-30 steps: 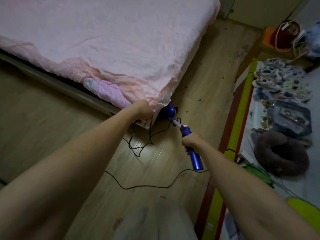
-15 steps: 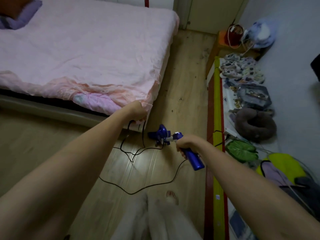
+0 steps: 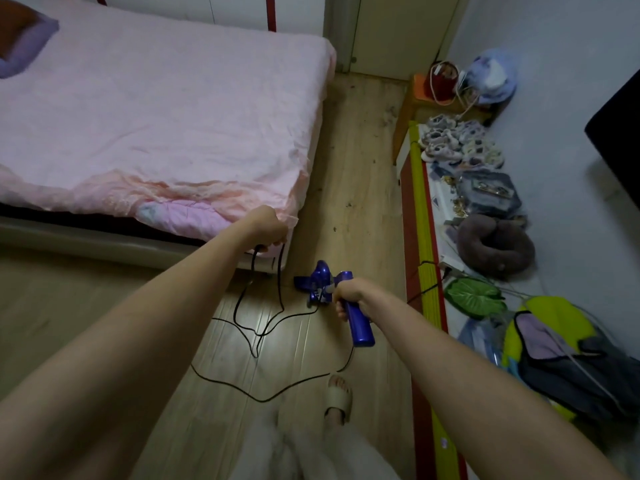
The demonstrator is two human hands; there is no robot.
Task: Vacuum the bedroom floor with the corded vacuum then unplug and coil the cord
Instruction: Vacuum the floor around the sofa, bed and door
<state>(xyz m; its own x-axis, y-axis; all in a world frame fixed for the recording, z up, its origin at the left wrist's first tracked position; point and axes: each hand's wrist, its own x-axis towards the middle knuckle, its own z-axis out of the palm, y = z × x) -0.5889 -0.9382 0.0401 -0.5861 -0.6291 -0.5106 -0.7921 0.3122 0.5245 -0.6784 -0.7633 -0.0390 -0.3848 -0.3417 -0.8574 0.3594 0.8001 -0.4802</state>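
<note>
A blue corded vacuum (image 3: 320, 282) stands on the wooden floor just off the bed's near corner. My right hand (image 3: 346, 296) grips its blue handle (image 3: 360, 327), which slants down toward me. My left hand (image 3: 268, 226) is at the bed corner, fingers curled round loops of the black cord (image 3: 258, 327). The cord hangs from that hand, trails in loose curves over the floor and runs back to the end of the handle.
The bed (image 3: 156, 116) with a pink cover fills the upper left. Along the right wall lie a yellow and red mat (image 3: 424, 237), slippers (image 3: 460, 140), a brown cushion (image 3: 495, 247), bags and a green leaf-shaped item (image 3: 472, 296). My sandalled foot (image 3: 337, 398) stands near the cord.
The vacuum has come out from under the bed corner and back toward me. My view has lifted, showing more of the room. The left hand stays at the corner with the cord.
</note>
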